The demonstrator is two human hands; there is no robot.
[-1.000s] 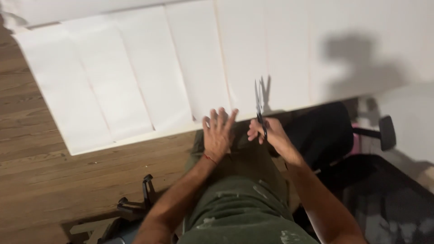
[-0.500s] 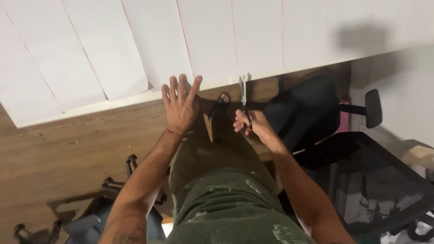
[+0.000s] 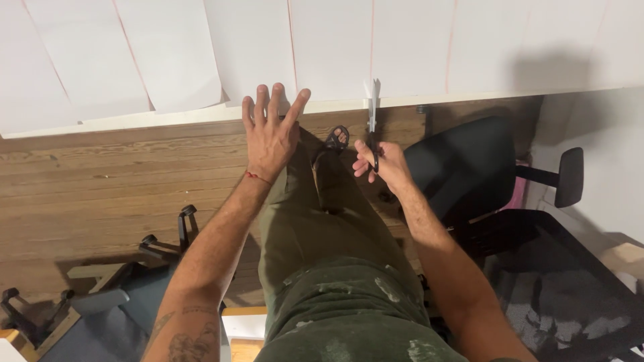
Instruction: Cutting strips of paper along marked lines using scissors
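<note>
While the white paper sheets (image 3: 329, 47) now fill the upper frame, closer than before, your left hand (image 3: 270, 137) has reached their bottom edge, fingers spread, holding nothing. Your right hand (image 3: 379, 161) grips scissors (image 3: 373, 117), blades now touching the paper edge, center top.

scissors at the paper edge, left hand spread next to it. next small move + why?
Probably close the scissors along the pink line. The right hand holds them with the blades parted at the bottom edge of the white paper, right where that line meets it. The left hand is spread flat at the same edge, apparently steadying the sheet.
</note>
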